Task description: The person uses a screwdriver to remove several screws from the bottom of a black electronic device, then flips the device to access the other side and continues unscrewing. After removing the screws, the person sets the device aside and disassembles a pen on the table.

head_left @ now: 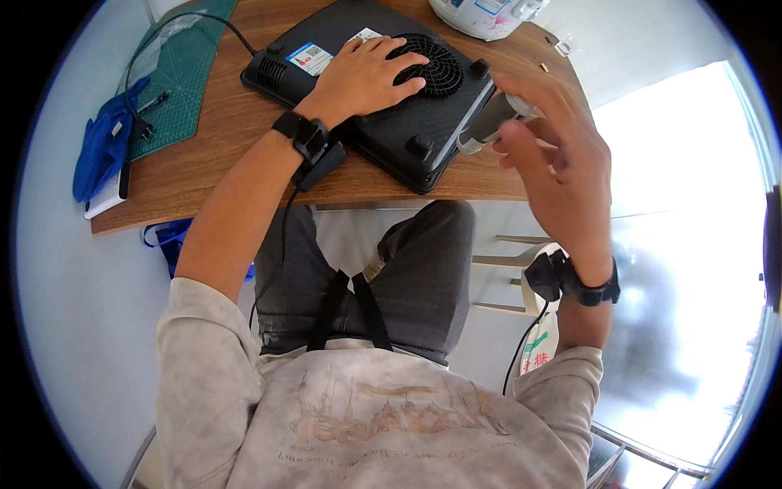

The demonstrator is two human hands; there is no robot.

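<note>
A black flat appliance (375,138) lies bottom-up on the wooden table, showing a round fan grille (441,69), rubber feet and labels. My left hand (362,77) lies on its underside with fingers spread, partly over the grille. My right hand (562,175) is curled around a small clear-and-grey cylindrical item (482,129) at the appliance's right edge; I cannot make out exactly what it is or whether it touches the appliance. Black straps with small devices sit on both my wrists, with cables hanging from them.
Wooden table (171,196) holds a green mat (179,85), blue cloth (102,147), white device (106,196), black cable with plug and white appliance (485,15). Blue bag (167,248) hangs below at left. Pale stools (497,261) stand under the table, right of my legs.
</note>
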